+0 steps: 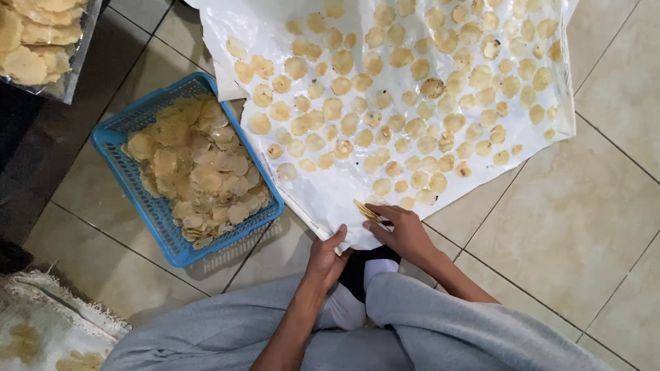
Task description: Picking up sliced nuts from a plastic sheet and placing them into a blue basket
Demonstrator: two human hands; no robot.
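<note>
Small stack of crackers (366, 209) sits at the near edge of the white sheet (323, 199), pinched in the R hand (405, 230), fingers closed on it. L hand (328, 255) grips the sheet edge just beside, thumb on top. Rest of the sheet carries many round crackers w/ gaps between. Blue basket (130, 182) to the left is heaped w/ crackers. To do it well, I'd judge: keep the sheet pinned flat, lift pieces gently, they look brittle.
</note>
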